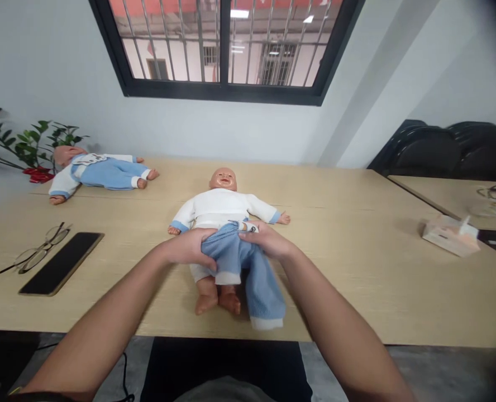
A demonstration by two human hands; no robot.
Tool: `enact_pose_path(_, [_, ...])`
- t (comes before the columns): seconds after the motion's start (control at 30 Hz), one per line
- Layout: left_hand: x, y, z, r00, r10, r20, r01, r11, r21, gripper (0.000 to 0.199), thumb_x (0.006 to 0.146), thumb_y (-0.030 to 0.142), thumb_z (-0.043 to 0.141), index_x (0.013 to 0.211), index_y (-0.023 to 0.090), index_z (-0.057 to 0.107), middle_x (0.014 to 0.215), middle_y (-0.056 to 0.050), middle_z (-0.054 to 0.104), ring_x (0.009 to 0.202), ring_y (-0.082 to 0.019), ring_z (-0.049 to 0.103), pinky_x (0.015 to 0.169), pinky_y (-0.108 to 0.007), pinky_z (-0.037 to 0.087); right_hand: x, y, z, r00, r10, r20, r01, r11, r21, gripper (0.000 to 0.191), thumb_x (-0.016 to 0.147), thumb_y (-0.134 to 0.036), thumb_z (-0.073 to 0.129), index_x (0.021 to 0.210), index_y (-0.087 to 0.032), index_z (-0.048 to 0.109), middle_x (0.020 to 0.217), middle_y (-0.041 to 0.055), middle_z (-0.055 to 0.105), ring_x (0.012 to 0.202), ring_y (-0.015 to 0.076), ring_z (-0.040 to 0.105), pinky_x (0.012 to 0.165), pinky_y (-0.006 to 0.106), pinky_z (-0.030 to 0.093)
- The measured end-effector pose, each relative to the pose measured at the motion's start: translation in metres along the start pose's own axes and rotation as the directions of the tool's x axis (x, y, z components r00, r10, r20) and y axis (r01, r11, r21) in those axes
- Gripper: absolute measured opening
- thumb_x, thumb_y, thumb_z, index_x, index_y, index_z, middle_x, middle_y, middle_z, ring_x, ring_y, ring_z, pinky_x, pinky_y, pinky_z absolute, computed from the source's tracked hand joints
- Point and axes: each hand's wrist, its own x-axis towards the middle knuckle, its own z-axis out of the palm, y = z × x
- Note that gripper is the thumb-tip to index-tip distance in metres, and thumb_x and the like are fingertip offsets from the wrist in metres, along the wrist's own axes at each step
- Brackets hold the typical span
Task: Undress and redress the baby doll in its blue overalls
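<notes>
A baby doll (pixel 214 201) in a white top with blue cuffs lies on its back on the table, its head toward the window and its bare feet toward me. Over its belly and legs I hold light blue overalls (pixel 265 285) with white leg cuffs. My left hand (pixel 193 245) grips the garment's left edge, thumb on top. My right hand (pixel 268 240) pinches its upper right part near a printed patch. One leg of the garment hangs beside the doll's feet. The fingertips beneath the cloth are hidden.
A second doll (pixel 109 172) in blue overalls lies at the back left beside a plant (pixel 34 139). Glasses (pixel 42 248) and a phone (pixel 61 263) lie at left on the wooden table (pixel 340 223). A tissue pack (pixel 449 234) sits at right, near stacked black chairs (pixel 428 148).
</notes>
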Motion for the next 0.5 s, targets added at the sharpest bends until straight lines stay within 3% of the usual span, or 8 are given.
enact_pose_path(0.07, [0.000, 0.001, -0.001, 1.000, -0.026, 0.016, 0.026, 1.000, 0.001, 0.047, 0.077, 0.053, 0.083, 0.106, 0.017, 0.072, 0.097, -0.003, 0.073, 0.091, -0.023, 0.065, 0.081, -0.031, 0.051, -0.001, 0.005, 0.006, 1.000, 0.019, -0.007, -0.018, 0.991, 0.134, 0.048, 0.074, -0.052, 0.087, 0.104, -0.017, 0.074, 0.096, 0.0061, 0.076, 0.090, 0.0207, 0.070, 0.090, 0.035, 0.054])
enact_pose_path(0.13, [0.000, 0.001, 0.000, 1.000, 0.020, -0.016, -0.022, 0.994, -0.112, 0.041, 0.088, 0.052, 0.073, 0.108, 0.016, 0.073, 0.101, -0.005, 0.075, 0.094, -0.023, 0.067, 0.084, -0.032, 0.052, -0.001, 0.007, 0.012, 1.000, 0.015, 0.024, -0.019, 0.986, 0.165, 0.058, 0.070, -0.056, 0.088, 0.110, -0.017, 0.073, 0.102, 0.0072, 0.075, 0.093, 0.0218, 0.070, 0.090, 0.036, 0.054])
enact_pose_path(0.23, [-0.001, -0.002, 0.004, 0.980, 0.101, -0.174, -0.155, 0.930, -0.333, 0.047, 0.091, 0.052, 0.070, 0.121, 0.016, 0.070, 0.114, -0.010, 0.075, 0.105, -0.025, 0.068, 0.093, -0.033, 0.051, -0.002, 0.003, 0.016, 0.990, 0.018, 0.142, -0.025, 0.999, 0.046, 0.067, 0.066, -0.055, 0.091, 0.119, -0.018, 0.071, 0.106, 0.0060, 0.075, 0.095, 0.0218, 0.068, 0.091, 0.036, 0.054])
enact_pose_path(0.3, [-0.001, -0.005, 0.008, 0.970, 0.111, -0.216, -0.200, 0.870, -0.451, 0.049, 0.093, 0.053, 0.067, 0.125, 0.016, 0.069, 0.115, -0.012, 0.075, 0.105, -0.025, 0.070, 0.096, -0.035, 0.051, -0.001, -0.002, 0.014, 0.976, 0.049, 0.213, -0.032, 0.996, -0.085, 0.065, 0.069, -0.049, 0.091, 0.122, -0.018, 0.070, 0.107, 0.0047, 0.074, 0.095, 0.0210, 0.068, 0.092, 0.037, 0.054])
enact_pose_path(0.4, [-0.001, -0.004, 0.013, 0.984, 0.100, -0.148, -0.163, 0.839, -0.519, 0.051, 0.097, 0.055, 0.061, 0.128, 0.015, 0.068, 0.118, -0.014, 0.074, 0.105, -0.026, 0.071, 0.096, -0.037, 0.052, 0.000, -0.007, 0.008, 0.974, 0.046, 0.222, 0.004, 0.976, -0.220, 0.054, 0.075, -0.043, 0.088, 0.120, -0.018, 0.072, 0.109, 0.0048, 0.075, 0.099, 0.0213, 0.068, 0.098, 0.040, 0.052])
enact_pose_path(0.5, [-0.002, 0.004, 0.012, 0.995, 0.089, -0.040, -0.098, 0.908, -0.407, 0.066, 0.087, 0.057, 0.073, 0.138, 0.017, 0.062, 0.131, -0.015, 0.070, 0.116, -0.029, 0.067, 0.099, -0.039, 0.051, 0.001, -0.008, 0.003, 0.985, -0.002, 0.174, 0.033, 0.984, -0.176, 0.049, 0.077, -0.044, 0.086, 0.116, -0.017, 0.074, 0.110, 0.0064, 0.076, 0.103, 0.0226, 0.069, 0.101, 0.041, 0.052])
